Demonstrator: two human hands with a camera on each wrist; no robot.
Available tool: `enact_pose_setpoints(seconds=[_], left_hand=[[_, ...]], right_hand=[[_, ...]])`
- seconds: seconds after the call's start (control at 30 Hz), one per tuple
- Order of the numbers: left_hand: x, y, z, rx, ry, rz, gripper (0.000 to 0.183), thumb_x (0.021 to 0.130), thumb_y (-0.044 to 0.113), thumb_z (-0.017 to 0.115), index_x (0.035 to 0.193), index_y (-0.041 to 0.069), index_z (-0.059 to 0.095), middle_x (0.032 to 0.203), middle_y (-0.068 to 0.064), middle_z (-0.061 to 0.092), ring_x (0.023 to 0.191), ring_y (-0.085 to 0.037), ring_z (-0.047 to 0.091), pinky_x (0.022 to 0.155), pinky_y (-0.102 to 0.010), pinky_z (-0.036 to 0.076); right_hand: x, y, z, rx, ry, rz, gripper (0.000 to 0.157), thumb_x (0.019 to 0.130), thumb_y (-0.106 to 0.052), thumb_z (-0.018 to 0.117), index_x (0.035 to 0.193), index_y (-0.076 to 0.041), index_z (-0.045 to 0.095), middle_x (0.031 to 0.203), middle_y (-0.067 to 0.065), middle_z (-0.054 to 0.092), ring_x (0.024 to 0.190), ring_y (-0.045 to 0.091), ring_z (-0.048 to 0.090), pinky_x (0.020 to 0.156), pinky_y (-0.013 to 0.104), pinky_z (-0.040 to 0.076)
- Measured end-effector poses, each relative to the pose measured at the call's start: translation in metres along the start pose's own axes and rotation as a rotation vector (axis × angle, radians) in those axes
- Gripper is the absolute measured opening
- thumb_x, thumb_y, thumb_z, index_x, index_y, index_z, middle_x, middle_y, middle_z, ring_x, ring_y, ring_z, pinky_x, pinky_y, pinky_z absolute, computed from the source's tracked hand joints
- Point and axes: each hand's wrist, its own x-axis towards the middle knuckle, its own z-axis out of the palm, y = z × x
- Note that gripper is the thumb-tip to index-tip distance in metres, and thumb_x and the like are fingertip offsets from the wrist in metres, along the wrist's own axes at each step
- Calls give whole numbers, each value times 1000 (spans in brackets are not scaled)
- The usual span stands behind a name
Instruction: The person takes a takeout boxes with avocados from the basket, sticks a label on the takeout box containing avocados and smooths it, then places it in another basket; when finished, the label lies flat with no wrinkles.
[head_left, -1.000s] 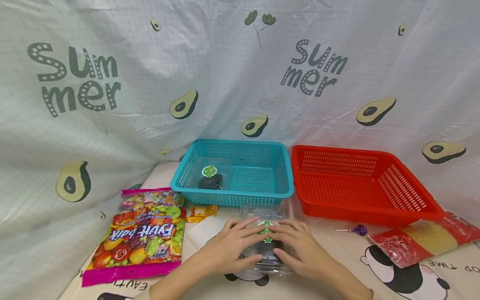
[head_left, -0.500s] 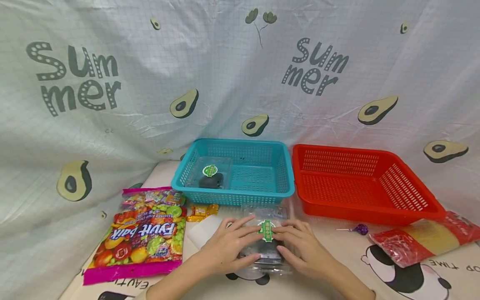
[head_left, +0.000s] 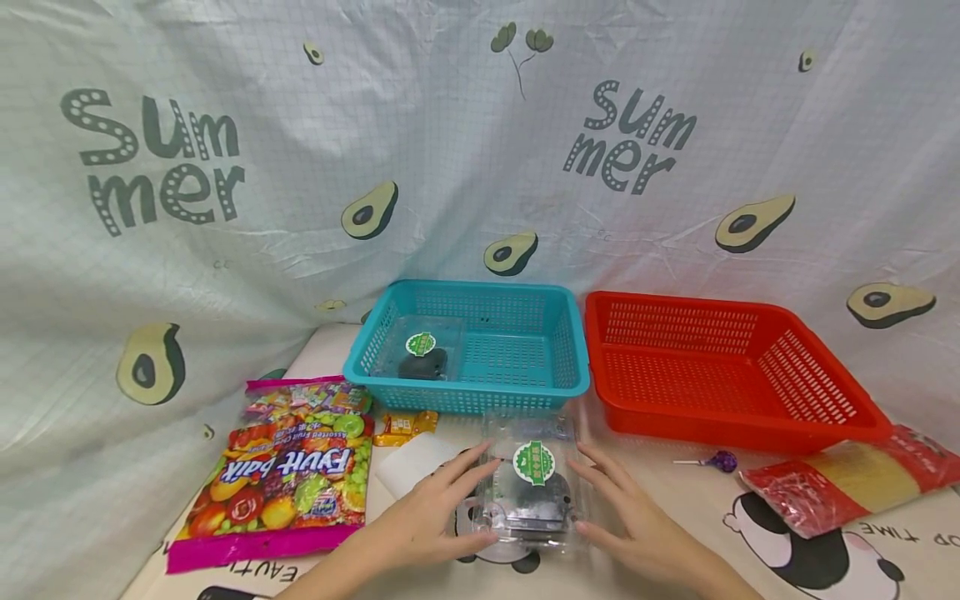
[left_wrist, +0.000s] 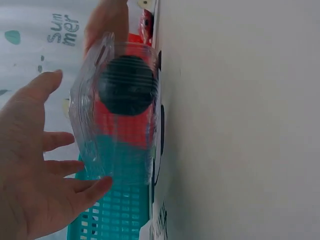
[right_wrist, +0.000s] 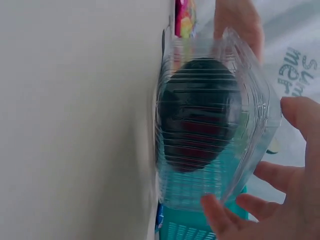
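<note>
A clear plastic clamshell box (head_left: 517,429) with a round green-and-white sticker (head_left: 534,463) lies on the table right before me. Inside sits a dark oval thing (right_wrist: 200,115), seen through ribbed plastic in both wrist views. My left hand (head_left: 427,521) is at the box's left side, fingers spread and mostly straight, fingertips close to the lid edge. On the opposite side my right hand (head_left: 641,529) mirrors it, with thumb and fingers apart near the rim. Neither hand curls round the box.
Behind the box stands a teal basket (head_left: 502,397) holding a similar clear box (head_left: 450,329). A red basket (head_left: 720,429) is beside it. Left are a fruit candy bag (head_left: 285,475), an orange packet (head_left: 405,427) and a white piece (head_left: 411,462); right, a lollipop (head_left: 722,461) and red noodle-like pack (head_left: 855,475).
Both hands have drawn apart from the top of the box to its two sides, uncovering the sticker and the lid. The box stays in about the same place.
</note>
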Motion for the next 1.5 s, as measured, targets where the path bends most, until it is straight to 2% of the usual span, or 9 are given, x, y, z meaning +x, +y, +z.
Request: enact_pose_setpoints(seconds=[0.17, 0.43, 0.53, 0.63, 0.77, 0.9, 1.0, 1.27, 1.5], left_hand=[[-6, 8, 3, -49, -51, -21, 72, 80, 51, 56, 139, 22, 28, 148, -2, 15, 126, -24, 35, 88, -44, 44], [-16, 20, -8, -143, -87, 20, 51, 85, 40, 55, 132, 25, 40, 146, 0, 21, 124, -22, 38, 89, -37, 45], [-19, 27, -17, -82, -32, 71, 48, 85, 40, 56, 128, 25, 45, 144, -1, 25, 124, -21, 38, 88, -37, 46], [-20, 33, -27, 20, 78, 183, 49, 82, 37, 61, 126, 21, 48, 142, -4, 30, 123, -21, 39, 87, -37, 46], [-17, 38, -43, 56, 195, 256, 52, 78, 32, 66, 126, 19, 48, 140, -6, 32, 124, -22, 37, 87, -37, 46], [0, 32, -56, 26, 281, 222, 49, 78, 30, 66, 123, 19, 50, 140, -5, 33, 127, -27, 33, 90, -41, 43], [21, 23, -62, 18, 351, 195, 46, 78, 28, 66, 121, 18, 52, 139, -5, 35, 129, -32, 29, 93, -47, 39], [78, -14, -77, 37, 424, 124, 47, 76, 28, 69, 118, 13, 55, 136, -8, 38, 127, -29, 33, 95, -47, 37], [108, -42, -74, -10, 398, 6, 46, 78, 31, 67, 118, 12, 56, 135, -10, 39, 122, -26, 40, 93, -43, 41]], right_hand=[[-2, -5, 2, -27, -12, 23, 63, 79, -39, 63, 135, -24, 37, 143, 2, 26, 101, 12, 54, 77, 49, 47], [-6, -26, -6, -70, -85, 57, 70, 74, -51, 62, 136, -35, 32, 145, -11, 20, 126, 17, 30, 82, 48, 47], [-7, -34, -13, -88, -85, 16, 72, 75, -50, 62, 137, -34, 30, 145, -9, 20, 127, 16, 27, 80, 47, 47], [-5, -43, -21, -108, -41, -28, 74, 73, -46, 66, 137, -31, 31, 145, -7, 22, 127, 15, 28, 79, 47, 48], [5, -51, -34, -120, 67, -129, 76, 69, -39, 73, 135, -25, 37, 143, -2, 27, 117, 11, 44, 77, 47, 49], [27, -50, -47, -94, 188, -256, 73, 65, -29, 77, 130, -16, 46, 141, 6, 33, 105, 11, 54, 80, 47, 47], [51, -45, -53, -53, 247, -280, 69, 64, -23, 79, 126, -13, 50, 140, 8, 35, 114, 19, 49, 86, 46, 44], [114, -23, -54, 36, 257, -190, 61, 73, -17, 71, 129, -12, 47, 142, 8, 30, 99, 23, 59, 71, 36, 52], [151, -2, -45, 171, 177, -31, 50, 86, -16, 55, 133, -10, 40, 144, 11, 25, 115, 33, 47, 90, 46, 41]])
